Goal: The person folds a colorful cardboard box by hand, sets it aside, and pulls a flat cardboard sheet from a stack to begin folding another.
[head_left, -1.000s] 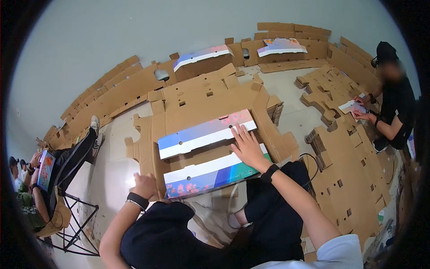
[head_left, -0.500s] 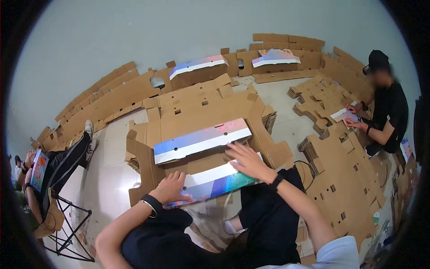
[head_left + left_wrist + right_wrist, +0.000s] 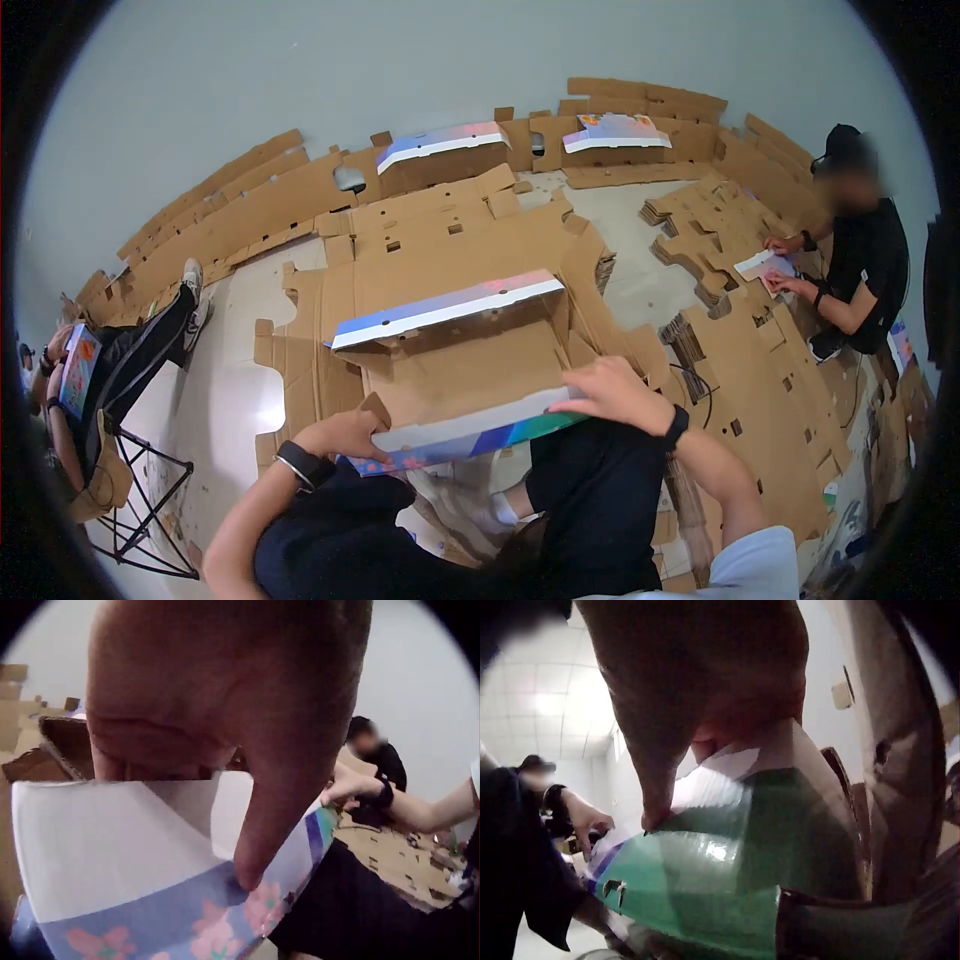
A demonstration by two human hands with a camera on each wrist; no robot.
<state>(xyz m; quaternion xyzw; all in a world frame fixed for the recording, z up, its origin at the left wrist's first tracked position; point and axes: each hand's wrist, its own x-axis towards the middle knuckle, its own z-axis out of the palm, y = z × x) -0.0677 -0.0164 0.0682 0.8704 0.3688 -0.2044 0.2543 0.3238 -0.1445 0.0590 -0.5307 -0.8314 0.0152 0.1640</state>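
Observation:
A cardboard box [image 3: 470,370] lies across the lap, its two long side flaps printed in colour with white edges. My left hand [image 3: 345,437] grips the left end of the near flap [image 3: 470,432]; in the left wrist view the thumb of this hand [image 3: 225,697] lies over the flowered face [image 3: 150,915], fingers behind the edge. At the flap's right end, my right hand [image 3: 620,392] pinches the white edge, and the right wrist view has that hand's [image 3: 705,682] thumb on the green face [image 3: 720,877]. The far flap [image 3: 450,312] stands untouched.
Stacked flat cardboard [image 3: 770,390] lies on the right. One person [image 3: 860,250] sits at the right handling a printed piece; another, at the left, holds a printed box [image 3: 78,370] beside a folding stool [image 3: 150,500]. More cardboard [image 3: 240,215] stands along the wall.
My left hand has come in from the left and taken hold of the near flap. My right hand has moved right and down to the flap's right end. The near flap has tilted.

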